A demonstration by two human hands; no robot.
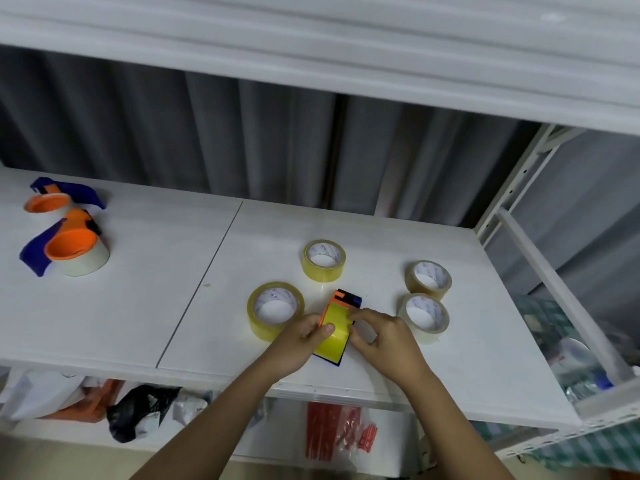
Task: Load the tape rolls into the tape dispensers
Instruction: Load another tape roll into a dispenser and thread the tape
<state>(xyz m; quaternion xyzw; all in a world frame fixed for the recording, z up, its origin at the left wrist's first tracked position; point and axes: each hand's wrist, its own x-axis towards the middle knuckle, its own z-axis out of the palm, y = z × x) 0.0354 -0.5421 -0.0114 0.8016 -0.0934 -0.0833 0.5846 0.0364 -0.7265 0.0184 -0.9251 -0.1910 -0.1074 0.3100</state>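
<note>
White laminate desk (138,306) under a white shelf, grey curtain behind.

Item 1: orange-and-blue plastic tape dispenser carrying a yellow tape roll (335,330), near the front edge, right of the desk's seam. Left hand (300,341) grips its left side, thumb over the yellow roll; right hand (381,336) has its fingers curled against the right side, pinching there. What the fingertips hold is too small to tell.

Step in hand, as judged: seating this roll or threading its free end. Next move likely calls for drawing the tape end to the cutter while the left hand steadies the body.

Items 2–3: 2 loaded orange-and-blue dispensers with whitish rolls (67,249), (55,199), near the back left corner.

Items 4–7: 4 loose rolls lying flat, unloaded: 2 yellowish (275,310), (324,260), 2 clear-beige (428,279), (423,317), around the hands.

No spare empty dispenser is visible.
</note>
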